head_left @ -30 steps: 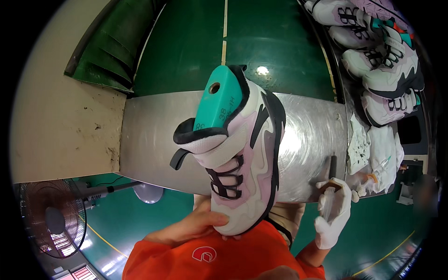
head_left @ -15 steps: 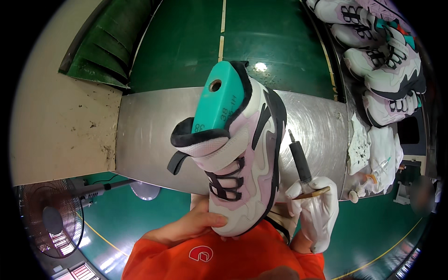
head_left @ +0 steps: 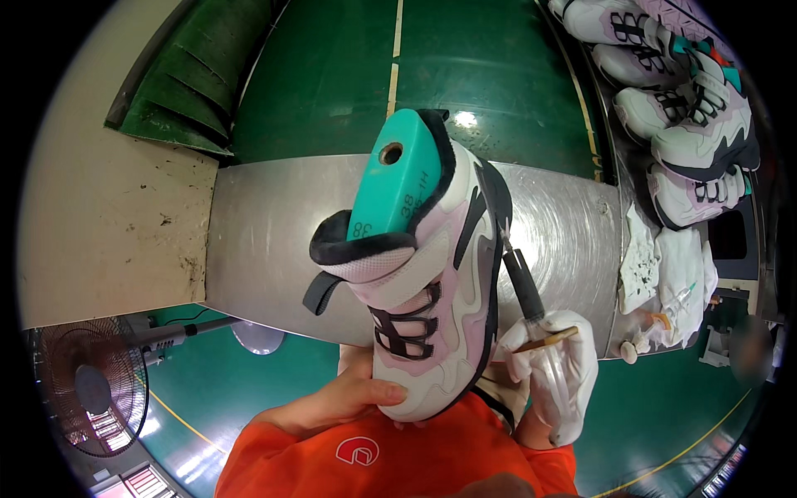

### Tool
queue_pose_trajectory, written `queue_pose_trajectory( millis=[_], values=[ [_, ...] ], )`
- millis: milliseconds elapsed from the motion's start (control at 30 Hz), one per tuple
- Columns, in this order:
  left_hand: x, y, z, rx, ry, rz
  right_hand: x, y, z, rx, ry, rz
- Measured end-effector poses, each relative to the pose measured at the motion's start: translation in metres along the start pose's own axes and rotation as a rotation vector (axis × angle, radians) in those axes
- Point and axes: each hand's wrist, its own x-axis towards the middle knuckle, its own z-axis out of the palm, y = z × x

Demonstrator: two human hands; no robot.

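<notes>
My bare left hand (head_left: 361,388) is closed round the toe of a white and lilac sneaker (head_left: 436,332), thumb on top. The sneaker has a black collar, dark laces and a teal shoe last (head_left: 397,178) inside it. It is tilted toe toward me, heel away, over the steel work surface. A white glove covers my right hand (head_left: 558,365), closed round a slim hand tool (head_left: 525,286) with a black barrel and thin metal tip. That tip is at the sole edge on the sneaker's right side. A thin brown stick (head_left: 544,340) lies across the gloved fingers.
A steel plate (head_left: 266,241) joins a green conveyor belt (head_left: 332,75). Several similar sneakers (head_left: 701,133) stand at the right, with white cloths (head_left: 681,266) nearer me. On the left are a beige panel (head_left: 108,232), dark green flaps (head_left: 187,83) and a standing fan (head_left: 91,390).
My right hand has moved slightly left, bringing the tool's tip from beside the sneaker to its sole edge. The sneaker has shifted a little to the right; my left hand keeps its hold.
</notes>
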Motion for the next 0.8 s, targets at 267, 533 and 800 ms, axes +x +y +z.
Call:
queue_pose_trajectory(
  millis=[267,533,800],
  values=[
    [0.000,-0.001,-0.001,0.009,-0.014,0.032,0.000,-0.008,0.006,0.082,0.102,0.123],
    [0.001,-0.001,0.000,-0.008,-0.018,0.050,0.002,-0.007,0.009,-0.044,0.087,0.015],
    [0.003,-0.003,0.000,-0.032,-0.034,0.061,0.012,-0.014,0.026,-0.398,0.187,-0.051]
  ],
)
